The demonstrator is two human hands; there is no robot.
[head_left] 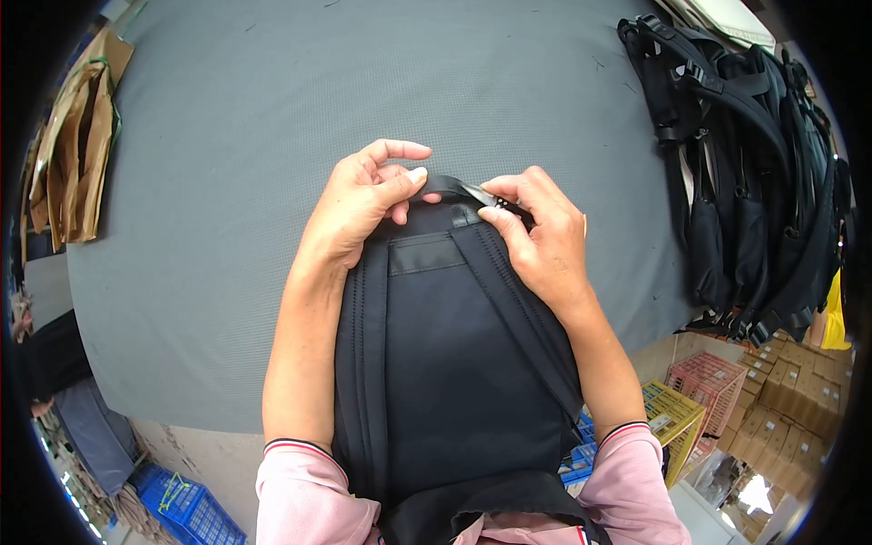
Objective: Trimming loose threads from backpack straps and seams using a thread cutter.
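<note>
A black backpack (468, 354) lies in front of me with its shoulder straps facing up, its top end on the grey cloth-covered table. My left hand (359, 200) pinches the backpack's top carry handle (442, 186) between thumb and fingers, the index finger stretched out above it. My right hand (549, 236) is closed on small thread snips (476, 193) with metal blades and a black grip. The blade tips point left and lie against the right end of the carry handle. Whether a loose thread is between the blades is too small to tell.
More black backpacks (745, 173) are piled at the table's right edge. Brown paper bags (82, 145) stand at the far left. Below the table (209, 272) are a blue crate (191, 509), yellow and red crates (672, 413), and stacked cardboard boxes (799, 391). Short thread scraps dot the cloth.
</note>
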